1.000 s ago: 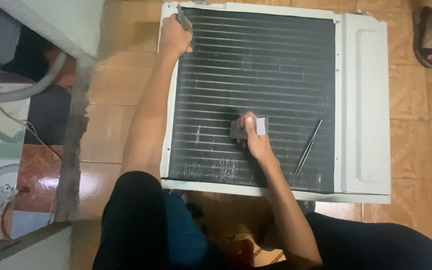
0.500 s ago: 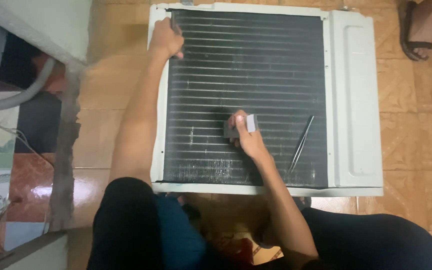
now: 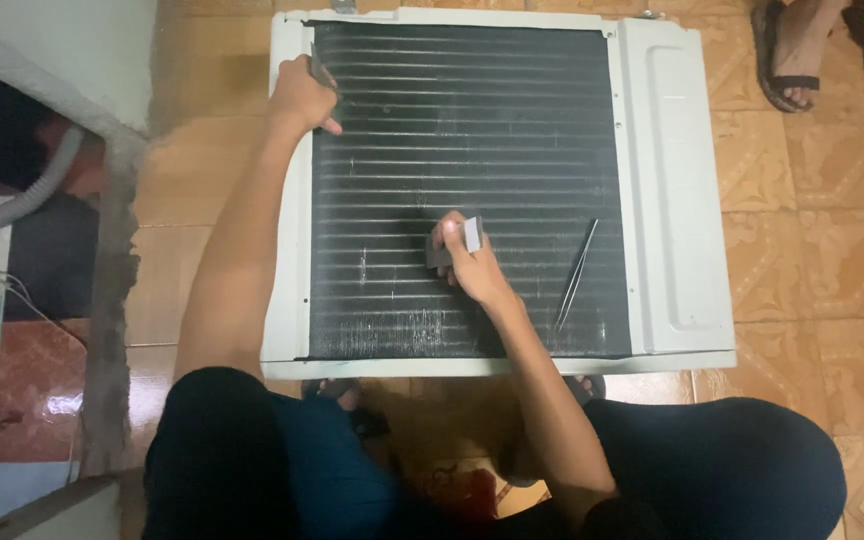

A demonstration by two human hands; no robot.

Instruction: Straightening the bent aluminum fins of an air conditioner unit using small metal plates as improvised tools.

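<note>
Your right hand grips a small fin comb mid-coil on the air conditioner unit; left hand clenches its top-left corner. Bent fins remain below; tweezers lie unused.

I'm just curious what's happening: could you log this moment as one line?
left hand: steadies unit's top-left corner | right hand: presses small grey tool on dark fin grille | tweezers: lie on grille
</note>
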